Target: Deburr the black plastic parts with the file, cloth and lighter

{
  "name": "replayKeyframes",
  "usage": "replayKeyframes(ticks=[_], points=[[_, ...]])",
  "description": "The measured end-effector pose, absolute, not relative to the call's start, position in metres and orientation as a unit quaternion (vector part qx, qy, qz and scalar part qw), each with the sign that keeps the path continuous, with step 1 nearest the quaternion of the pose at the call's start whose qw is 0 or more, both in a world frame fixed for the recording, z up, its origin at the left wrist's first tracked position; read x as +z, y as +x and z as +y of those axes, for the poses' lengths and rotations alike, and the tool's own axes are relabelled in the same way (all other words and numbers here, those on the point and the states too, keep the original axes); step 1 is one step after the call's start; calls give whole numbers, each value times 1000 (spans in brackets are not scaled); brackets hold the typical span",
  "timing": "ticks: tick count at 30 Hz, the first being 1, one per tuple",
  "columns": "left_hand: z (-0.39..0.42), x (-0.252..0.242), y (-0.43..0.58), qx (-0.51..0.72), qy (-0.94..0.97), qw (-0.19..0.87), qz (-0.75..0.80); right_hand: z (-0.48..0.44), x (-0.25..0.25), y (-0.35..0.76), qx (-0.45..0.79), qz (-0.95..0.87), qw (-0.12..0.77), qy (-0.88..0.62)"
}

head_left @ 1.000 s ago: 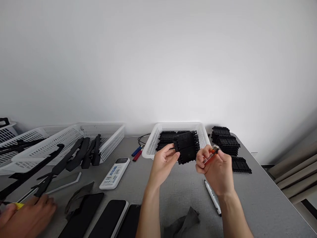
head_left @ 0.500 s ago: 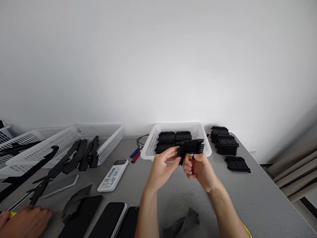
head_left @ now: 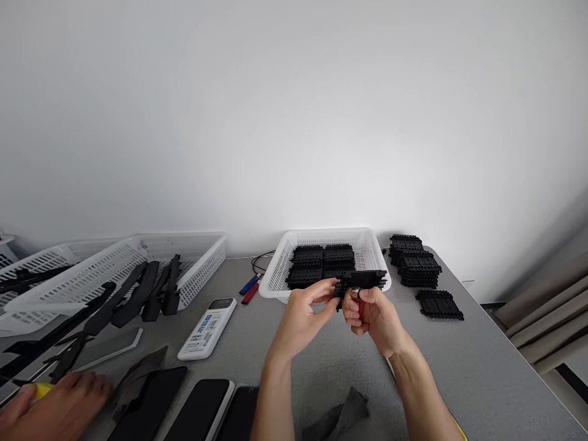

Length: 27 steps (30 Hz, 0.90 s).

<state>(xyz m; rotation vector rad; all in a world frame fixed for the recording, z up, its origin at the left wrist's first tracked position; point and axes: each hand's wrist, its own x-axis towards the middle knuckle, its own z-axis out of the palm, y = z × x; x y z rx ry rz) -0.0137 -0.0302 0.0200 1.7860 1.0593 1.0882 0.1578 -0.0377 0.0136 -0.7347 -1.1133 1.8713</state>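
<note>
My left hand (head_left: 303, 315) pinches the left edge of a flat black plastic part (head_left: 365, 278), held nearly edge-on above the table in front of the white basket (head_left: 280, 275). My right hand (head_left: 374, 315) is closed round a small orange lighter (head_left: 355, 294) with a metal top, held just under the part. The basket holds several more black parts (head_left: 321, 263) in stacks.
More black parts (head_left: 416, 260) are stacked right of the basket, one lying flat (head_left: 438, 304). A white remote (head_left: 206, 327), red and blue lighters (head_left: 250, 288), phones (head_left: 197, 407), grey cloths (head_left: 340, 413), and white baskets with black strips (head_left: 151, 288) lie left. Another person's hand (head_left: 55, 410) rests bottom left.
My right hand brought the orange lighter in from the right to under the black part. The part tipped from facing me to nearly flat and dropped a little.
</note>
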Motion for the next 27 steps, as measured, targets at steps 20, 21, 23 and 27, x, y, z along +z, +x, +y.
replayKeyframes(ticks=[20, 21, 23, 27], points=[[-28, 16, -18, 443, 700, 351, 436, -40, 22, 154, 822, -272, 461, -194], [-28, 15, -18, 446, 698, 347, 440, -40, 22, 155, 825, -263, 465, -183], [-28, 15, -20, 450, 694, 341, 446, -41, 22, 156, 830, -249, 470, -168], [-28, 16, -20, 450, 690, 341, 452, -41, 22, 157, 830, -241, 475, -165]])
